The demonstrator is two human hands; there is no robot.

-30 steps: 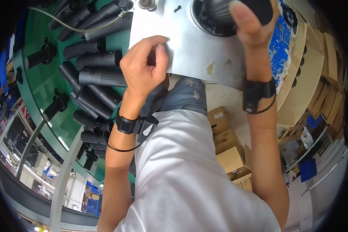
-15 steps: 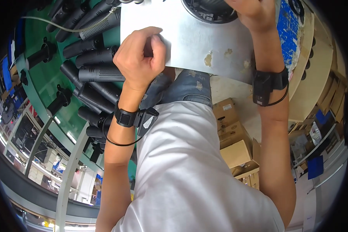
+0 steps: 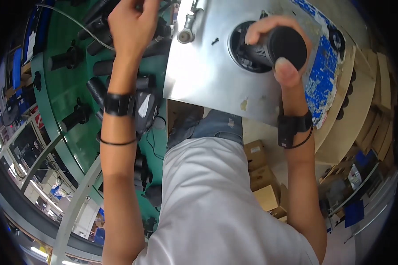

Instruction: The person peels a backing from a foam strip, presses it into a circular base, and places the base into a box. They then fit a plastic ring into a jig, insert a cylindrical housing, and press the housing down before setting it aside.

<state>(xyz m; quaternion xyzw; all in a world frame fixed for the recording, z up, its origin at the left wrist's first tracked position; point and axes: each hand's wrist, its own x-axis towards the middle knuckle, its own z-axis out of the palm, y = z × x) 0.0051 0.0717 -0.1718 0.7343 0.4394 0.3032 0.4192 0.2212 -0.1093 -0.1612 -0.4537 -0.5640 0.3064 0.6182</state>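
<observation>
My right hand (image 3: 296, 57) is wrapped round a black cylinder (image 3: 288, 46) with a flat round end and a perforated side. The cylinder leans toward me, above a black round base (image 3: 245, 46) on the metal plate; whether the two are joined I cannot make out. My left hand (image 3: 135, 26) reaches to the upper left, beside the plate and over black cylinders. Its fingertips run out of the picture at the top, so their grip is hidden. On the plate lie a silver metal tool (image 3: 188, 26) and a small black piece (image 3: 215, 41).
Several black cylinders (image 3: 102, 67) lie on the green table (image 3: 86, 141) to the left. The metal plate (image 3: 203, 75) has a worn blue strip (image 3: 325, 81) along its right. Cardboard boxes (image 3: 265, 176) stand below, and a curved beige shelf (image 3: 336, 128) is at the right.
My left hand has moved from the plate's near edge to the far left. My right hand now grips the black cylinder, and the plate appears lower and further right in the picture.
</observation>
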